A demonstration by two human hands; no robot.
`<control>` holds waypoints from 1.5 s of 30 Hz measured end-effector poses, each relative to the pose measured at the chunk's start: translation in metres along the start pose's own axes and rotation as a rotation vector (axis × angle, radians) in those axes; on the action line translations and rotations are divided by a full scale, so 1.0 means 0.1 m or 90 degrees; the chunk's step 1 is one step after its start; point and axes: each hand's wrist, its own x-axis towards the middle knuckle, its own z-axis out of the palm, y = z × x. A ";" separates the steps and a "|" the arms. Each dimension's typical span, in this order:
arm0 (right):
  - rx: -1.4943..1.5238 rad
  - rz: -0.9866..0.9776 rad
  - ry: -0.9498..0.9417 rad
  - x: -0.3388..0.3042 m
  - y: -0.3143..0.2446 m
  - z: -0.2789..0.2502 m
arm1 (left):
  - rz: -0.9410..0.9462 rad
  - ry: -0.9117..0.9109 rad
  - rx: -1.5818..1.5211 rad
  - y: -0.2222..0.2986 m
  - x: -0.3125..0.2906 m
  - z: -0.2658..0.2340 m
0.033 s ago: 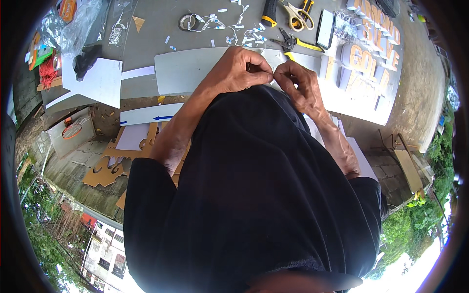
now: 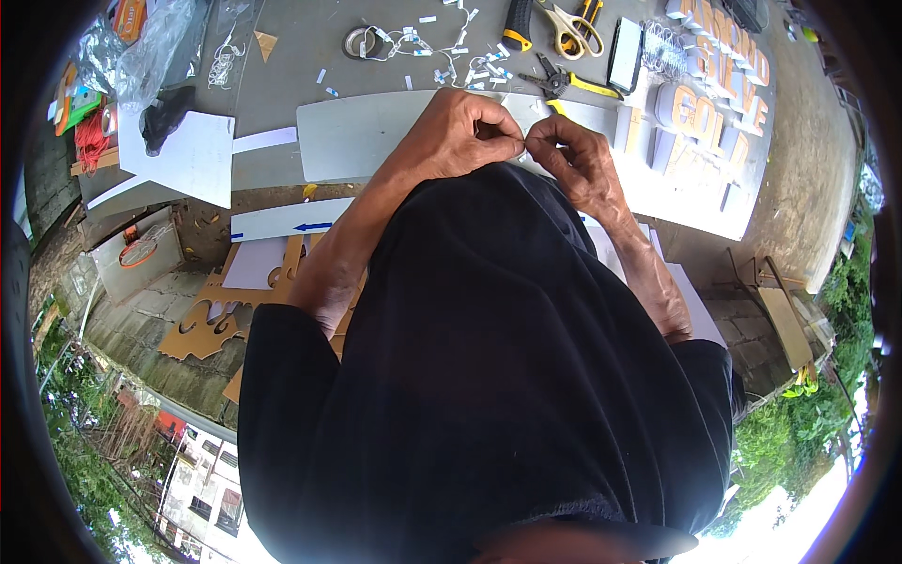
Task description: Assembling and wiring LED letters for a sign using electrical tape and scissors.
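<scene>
My left hand (image 2: 467,134) and my right hand (image 2: 580,162) meet fingertip to fingertip above the table's near side. Both are closed in a pinch, and whatever lies between the fingers is too small to make out. Beneath them stretches a long pale sheet (image 2: 348,141). Just beyond, a string of small white modules on thin wire (image 2: 486,68) lies loose on the table. Black-and-yellow wire strippers (image 2: 556,83) rest close past my right hand, beside scissors with beige handles (image 2: 575,36).
A roll of tape (image 2: 359,43) and a yellow-and-black cutter (image 2: 518,25) lie farther back. To the right, block letters (image 2: 697,113) stand on a white board, near a phone-like dark-framed object (image 2: 625,54). Clear plastic bags (image 2: 155,66) and white cut sheets (image 2: 202,150) occupy the left.
My right hand's fingertips have shifted very slightly. Everything else stays where it was.
</scene>
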 end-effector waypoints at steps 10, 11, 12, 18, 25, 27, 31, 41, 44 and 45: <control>-0.135 -0.236 0.097 0.02 0.01 0.02 | 0.016 0.030 -0.115 -0.16 0.03 -0.01; -0.135 -0.236 0.097 0.02 0.00 0.02 | 0.016 0.029 -0.114 -0.16 0.03 -0.01; -0.138 -0.230 0.103 0.02 0.00 0.03 | 0.016 0.029 -0.110 -0.16 0.03 -0.02; -0.145 -0.253 0.115 0.02 0.03 0.04 | 0.008 0.025 -0.121 -0.15 0.03 0.01; -0.209 -0.263 0.202 -0.01 0.01 0.17 | -0.018 0.033 -0.135 -0.05 0.01 0.03; -0.190 -0.230 0.220 -0.03 -0.01 0.23 | 0.000 0.042 -0.130 -0.05 0.03 0.03; -0.006 -0.145 0.184 0.00 0.00 0.20 | 0.024 0.036 -0.193 -0.10 0.02 -0.01; 0.148 -0.132 0.027 0.10 0.11 0.02 | -0.005 -0.010 -0.201 -0.08 0.01 -0.03; 0.127 -0.152 0.015 0.11 0.09 0.01 | -0.005 -0.010 -0.199 -0.07 0.00 -0.02; 0.127 -0.152 0.014 0.11 0.09 0.01 | -0.007 -0.005 -0.209 -0.08 -0.01 -0.01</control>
